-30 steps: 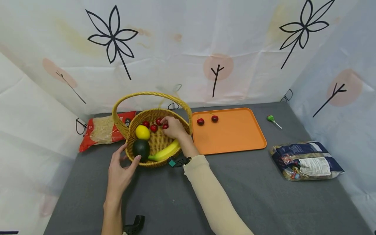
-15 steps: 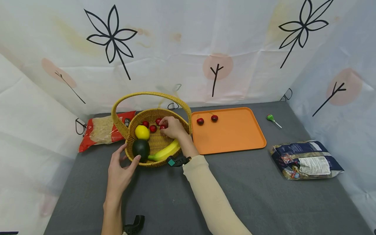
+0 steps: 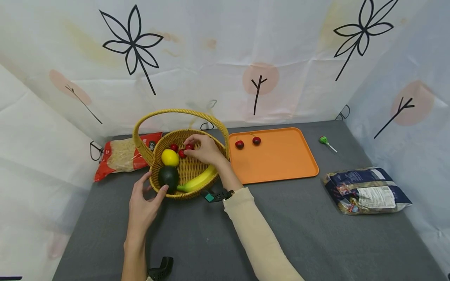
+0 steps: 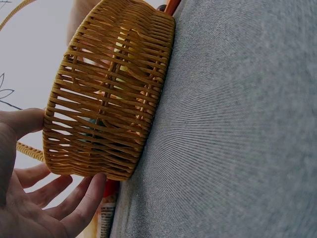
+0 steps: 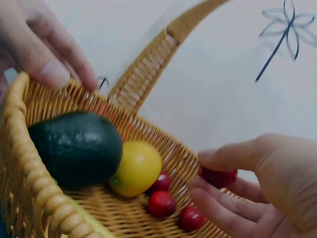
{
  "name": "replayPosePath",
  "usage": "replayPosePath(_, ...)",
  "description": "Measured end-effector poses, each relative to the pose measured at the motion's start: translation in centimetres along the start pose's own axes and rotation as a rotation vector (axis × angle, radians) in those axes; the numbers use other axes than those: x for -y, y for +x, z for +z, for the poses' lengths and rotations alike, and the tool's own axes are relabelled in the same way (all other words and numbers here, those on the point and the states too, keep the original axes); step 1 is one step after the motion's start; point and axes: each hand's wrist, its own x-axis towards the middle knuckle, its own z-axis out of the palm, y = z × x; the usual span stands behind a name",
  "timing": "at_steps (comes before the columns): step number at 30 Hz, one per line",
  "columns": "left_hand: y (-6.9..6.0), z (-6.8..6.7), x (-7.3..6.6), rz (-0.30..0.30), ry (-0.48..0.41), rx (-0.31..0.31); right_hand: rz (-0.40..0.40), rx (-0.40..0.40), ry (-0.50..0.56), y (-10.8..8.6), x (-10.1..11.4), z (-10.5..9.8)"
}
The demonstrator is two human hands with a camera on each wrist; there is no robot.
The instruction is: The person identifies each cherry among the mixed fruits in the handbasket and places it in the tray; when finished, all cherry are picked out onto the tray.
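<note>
Inside the yellow wicker basket (image 3: 190, 168), my right hand (image 3: 205, 150) pinches a dark red cherry (image 5: 218, 177) between thumb and fingers. Below it, several other cherries (image 5: 162, 204) lie close together on the basket floor. Beside them rest a yellow lemon (image 5: 136, 167) and a dark green avocado (image 5: 77, 148). A banana (image 3: 198, 181) lies along the front right inside wall. My left hand (image 3: 143, 205) holds the basket's front left side, thumb at the rim and fingers against the outer wall (image 4: 99, 109). The tall handle (image 3: 183, 112) arches over the back.
Two cherries (image 3: 240, 144) lie on an orange tray (image 3: 277, 164) right of the basket. A red bag of food (image 3: 123, 156) is behind the basket's left side. Farther right are a green lollipop (image 3: 324, 141) and a dark blue bag (image 3: 367, 191). Fabric walls enclose the table.
My right hand has moved left across the basket with the cherry, toward the other cherries. The left hand and basket have stayed in place.
</note>
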Motion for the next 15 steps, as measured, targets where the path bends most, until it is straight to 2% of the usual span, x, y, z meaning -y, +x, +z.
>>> replayPosePath(9, 0.1, -0.1, -0.2, -0.010, -0.005, 0.015, -0.155, 0.167, 0.115, -3.1, 3.5, -3.0)
replayPosePath(15, 0.0, -0.1, -0.2, -0.010, -0.013, 0.013, -0.262, 0.234, 0.165, -6.1, 5.6, -5.7)
